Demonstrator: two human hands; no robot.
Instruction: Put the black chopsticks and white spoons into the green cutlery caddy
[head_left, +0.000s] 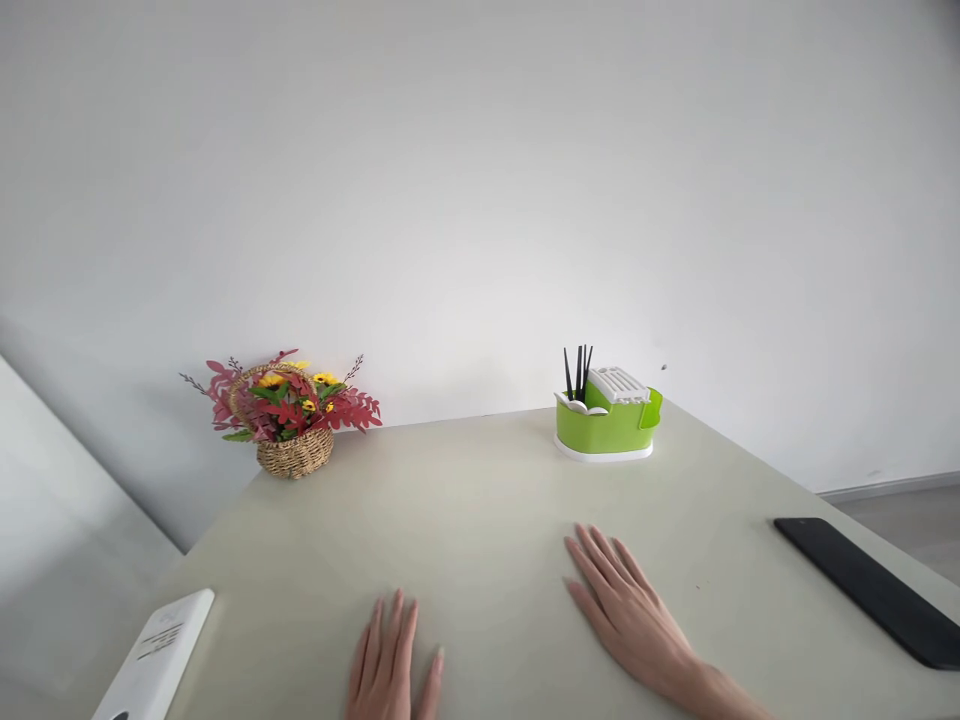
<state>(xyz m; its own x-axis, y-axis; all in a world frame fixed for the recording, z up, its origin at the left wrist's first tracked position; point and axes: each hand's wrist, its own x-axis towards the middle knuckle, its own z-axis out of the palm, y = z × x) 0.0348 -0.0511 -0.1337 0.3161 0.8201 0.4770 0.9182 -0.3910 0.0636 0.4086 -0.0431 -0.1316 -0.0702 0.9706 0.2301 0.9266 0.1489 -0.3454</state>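
Palm down on the pale green table (480,520), my left hand (388,660) lies near the front edge of the view, fingers stretched forward and thumb apart. My right hand (619,605) also rests flat, its fingers pointing up and to the left; neither hand holds anything. Beyond the right hand stands a green cutlery holder (604,430) on a white base. Black chopsticks (580,375) and white spoons (581,405) stick out of its left part, and a white slotted piece sits on top.
A wicker basket (296,455) of artificial red and yellow flowers stands at the back left. At the front left lies a white flat box-like object (154,655) with printed text. A long black board (870,590) lies along the right edge. Behind the table rises a white wall (480,200).
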